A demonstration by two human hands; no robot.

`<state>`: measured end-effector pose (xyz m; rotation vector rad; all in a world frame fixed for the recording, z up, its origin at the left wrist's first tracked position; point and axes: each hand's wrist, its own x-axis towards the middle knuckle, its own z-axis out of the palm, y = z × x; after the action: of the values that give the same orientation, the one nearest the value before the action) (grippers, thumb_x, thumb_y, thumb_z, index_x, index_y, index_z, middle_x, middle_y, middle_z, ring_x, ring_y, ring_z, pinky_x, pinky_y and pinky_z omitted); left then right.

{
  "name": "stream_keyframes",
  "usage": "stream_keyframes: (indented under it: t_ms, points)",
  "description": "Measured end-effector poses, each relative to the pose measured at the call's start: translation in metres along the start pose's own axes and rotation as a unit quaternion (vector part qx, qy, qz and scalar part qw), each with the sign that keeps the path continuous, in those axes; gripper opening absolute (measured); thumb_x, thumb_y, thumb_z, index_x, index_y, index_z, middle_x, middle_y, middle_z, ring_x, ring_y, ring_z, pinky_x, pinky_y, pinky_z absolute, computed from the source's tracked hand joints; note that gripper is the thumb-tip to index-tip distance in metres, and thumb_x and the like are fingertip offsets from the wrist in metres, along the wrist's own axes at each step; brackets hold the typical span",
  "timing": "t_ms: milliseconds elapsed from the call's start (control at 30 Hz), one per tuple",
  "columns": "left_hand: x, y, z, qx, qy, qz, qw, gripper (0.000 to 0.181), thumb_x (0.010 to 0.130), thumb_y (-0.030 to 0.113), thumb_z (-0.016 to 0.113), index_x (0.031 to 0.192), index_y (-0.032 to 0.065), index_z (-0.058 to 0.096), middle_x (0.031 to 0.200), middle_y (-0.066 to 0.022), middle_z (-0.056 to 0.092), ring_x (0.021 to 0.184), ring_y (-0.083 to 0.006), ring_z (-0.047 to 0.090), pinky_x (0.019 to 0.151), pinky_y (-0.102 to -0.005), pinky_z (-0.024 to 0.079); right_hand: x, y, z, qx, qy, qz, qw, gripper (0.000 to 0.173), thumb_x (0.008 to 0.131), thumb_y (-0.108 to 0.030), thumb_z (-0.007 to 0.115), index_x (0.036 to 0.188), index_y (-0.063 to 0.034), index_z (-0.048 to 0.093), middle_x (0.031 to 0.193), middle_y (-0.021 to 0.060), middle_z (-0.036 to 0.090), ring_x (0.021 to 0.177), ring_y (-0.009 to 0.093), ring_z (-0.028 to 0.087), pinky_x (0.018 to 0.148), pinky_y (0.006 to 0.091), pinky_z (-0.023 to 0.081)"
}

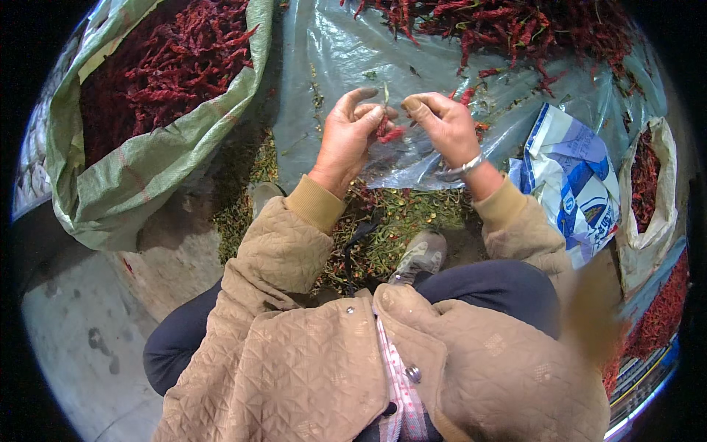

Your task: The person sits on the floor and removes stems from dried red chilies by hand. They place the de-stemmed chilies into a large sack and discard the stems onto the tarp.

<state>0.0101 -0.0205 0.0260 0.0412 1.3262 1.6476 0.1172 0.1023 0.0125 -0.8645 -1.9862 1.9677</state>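
My left hand (353,124) pinches a red chili pepper (386,131) with a pale green stem that sticks up past the fingertips. The chili's lower end is blurred. To its right, my right hand (442,119), with a silver bracelet (467,167) at the wrist, has its thumb and fingers drawn together. A gap separates its fingertips from the chili; whether a small bit sits between them is hard to tell. Both hands are above a clear plastic sheet (326,61). A pile of dried red chilies (513,27) covers the sheet's far side.
At the left stands a pale green woven sack (127,188) of red chilies. Green stems and bits (409,212) litter the floor around my shoes. To the right are a crumpled blue-and-white printed bag (577,177), a white sack (665,193) with chilies, and more red chilies (660,315).
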Motion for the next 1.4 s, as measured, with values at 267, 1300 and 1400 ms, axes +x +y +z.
stream_keyframes:
  t_ms: [267, 1300, 1400]
  points:
    - [-0.011, -0.008, 0.013, -0.059, -0.024, -0.113, 0.991, 0.018, 0.083, 0.01, 0.054, 0.098, -0.0009, 0.049, 0.079, -0.007, 0.056, 0.066, -0.0136, 0.054, 0.059, -0.0258, 0.046, 0.0, 0.007, 0.006, 0.182, 0.0, 0.02, 0.983, 0.014, 0.078, -0.011, 0.062, 0.086, 0.0005, 0.06, 0.077, 0.0013, 0.061, 0.069, 0.006, 0.053, 0.062, 0.0203, 0.044]
    - [0.04, -0.019, 0.052, 0.309, -0.06, 0.102, 0.944, 0.024, 0.083, 0.017, 0.057, 0.096, -0.0032, 0.059, 0.074, -0.001, 0.059, 0.058, -0.0043, 0.048, 0.052, -0.0205, 0.042, 0.024, 0.011, -0.049, 0.278, 0.012, 0.089, 0.956, 0.008, 0.074, -0.012, 0.065, 0.08, -0.0064, 0.063, 0.064, -0.0025, 0.055, 0.053, 0.003, 0.044, 0.046, 0.0173, 0.032]
    - [0.034, -0.013, 0.052, 0.369, -0.073, 0.098, 0.921, 0.021, 0.082, 0.015, 0.059, 0.091, -0.0036, 0.061, 0.07, 0.0006, 0.057, 0.059, -0.0043, 0.048, 0.049, -0.0202, 0.041, 0.021, 0.011, -0.046, 0.117, 0.022, -0.018, 0.993, 0.011, 0.075, -0.013, 0.064, 0.076, -0.0026, 0.062, 0.066, -0.0017, 0.056, 0.057, 0.004, 0.047, 0.05, 0.0191, 0.038]
